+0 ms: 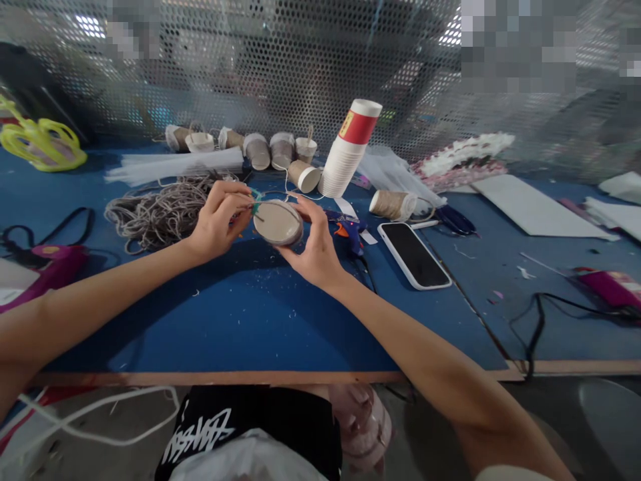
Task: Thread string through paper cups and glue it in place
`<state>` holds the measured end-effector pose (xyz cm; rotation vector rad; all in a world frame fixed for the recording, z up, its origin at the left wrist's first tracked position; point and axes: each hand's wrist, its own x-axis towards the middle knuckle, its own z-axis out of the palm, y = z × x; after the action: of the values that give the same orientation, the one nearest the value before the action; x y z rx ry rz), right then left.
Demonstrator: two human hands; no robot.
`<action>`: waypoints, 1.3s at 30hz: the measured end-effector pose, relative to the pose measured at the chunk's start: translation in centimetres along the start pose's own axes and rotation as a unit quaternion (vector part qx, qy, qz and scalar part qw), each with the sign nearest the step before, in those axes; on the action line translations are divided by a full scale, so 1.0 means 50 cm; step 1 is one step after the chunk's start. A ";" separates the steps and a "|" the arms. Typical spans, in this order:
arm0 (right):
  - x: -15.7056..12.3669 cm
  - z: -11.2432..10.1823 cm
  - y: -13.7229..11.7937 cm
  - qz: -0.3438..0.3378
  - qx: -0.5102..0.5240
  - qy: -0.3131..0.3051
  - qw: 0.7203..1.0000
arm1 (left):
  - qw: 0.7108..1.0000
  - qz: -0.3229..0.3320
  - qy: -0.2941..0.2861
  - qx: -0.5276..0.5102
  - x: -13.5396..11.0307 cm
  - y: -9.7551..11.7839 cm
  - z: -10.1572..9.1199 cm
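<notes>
one grey-sided cup [278, 224] is held up over the blue bench [280, 334], its pale round end toward the viewer; clock directions run from it, twelve being the far side. the right hand [316, 248] has its grip closed round the cup at three o'clock, thumb and fingers on the wall. the left hand [223, 217], at nine o'clock, has its fingertips pressed together, pinching one thin strand [270, 202] beside the rim, with a teal bit there too small to make out. past that hand, at nine, lies one heap of grey cord [155, 210]. close by at three sits one blue-and-orange glue gun [354, 235], then one phone [415, 257] between three and four. one stack of paper cups [345, 157] leans at one o'clock. seven small wrapped cups [282, 150] spread from ten to one, and one twine-wrapped cup [389, 204] lies at two to three. two bundles of white strips [180, 164] lie at ten and two. two magenta tools [63, 267] rest farther out, at eight and four; one yellow crown-shaped piece [45, 147] is at ten.
</notes>
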<state>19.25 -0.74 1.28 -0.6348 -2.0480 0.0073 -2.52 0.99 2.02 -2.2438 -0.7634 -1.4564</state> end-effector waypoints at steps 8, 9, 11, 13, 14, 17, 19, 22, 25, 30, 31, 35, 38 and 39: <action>-0.003 0.006 -0.004 0.014 0.017 0.007 1.000 | 1.000 0.026 0.013 0.007 -0.018 -0.004 0.005; -0.004 0.006 -0.002 0.016 0.020 0.009 1.000 | 1.000 0.026 0.012 0.002 -0.020 -0.004 0.006; -0.006 0.006 0.000 0.018 0.021 0.010 1.000 | 1.000 0.025 0.005 -0.007 -0.024 -0.004 0.008; -0.007 0.006 0.003 0.018 0.023 0.006 1.000 | 1.000 0.026 -0.004 -0.006 -0.028 -0.004 0.010; -0.008 0.007 0.005 0.017 0.025 0.004 1.000 | 1.000 0.027 -0.006 -0.001 -0.030 -0.005 0.012; -0.010 0.010 0.012 0.010 0.037 0.016 0.999 | 0.999 0.028 -0.010 0.021 -0.035 -0.007 0.018; -0.010 0.012 0.016 0.001 0.052 0.033 0.998 | 0.999 0.020 -0.011 0.035 -0.038 -0.007 0.020; -0.006 0.007 0.017 -0.007 0.047 0.035 0.998 | 0.999 -0.010 -0.016 0.036 -0.040 -0.003 0.021; -0.001 0.001 0.008 -0.002 -0.018 -0.002 1.000 | 0.998 -0.049 -0.032 0.025 -0.041 0.003 0.021; -0.006 0.009 -0.009 0.018 -0.010 0.006 1.000 | 0.996 -0.075 -0.052 0.022 -0.036 0.017 0.018; -0.008 0.012 -0.011 0.025 0.001 0.017 1.000 | 0.996 -0.075 -0.054 0.016 -0.034 0.020 0.017; -0.011 0.010 -0.016 0.025 0.013 0.013 0.999 | 0.997 -0.068 -0.047 0.008 -0.030 0.027 0.014; -0.006 -0.002 -0.019 0.015 -0.011 -0.057 0.998 | 0.998 -0.049 -0.036 0.023 -0.027 0.028 0.015; -0.004 -0.005 -0.020 0.020 -0.019 -0.080 0.996 | 0.998 -0.042 -0.033 0.025 -0.027 0.028 0.016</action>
<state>19.12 -1.76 1.51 -0.7173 -2.1934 0.0443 -1.51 -0.02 0.47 -2.2578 -0.9149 -1.3903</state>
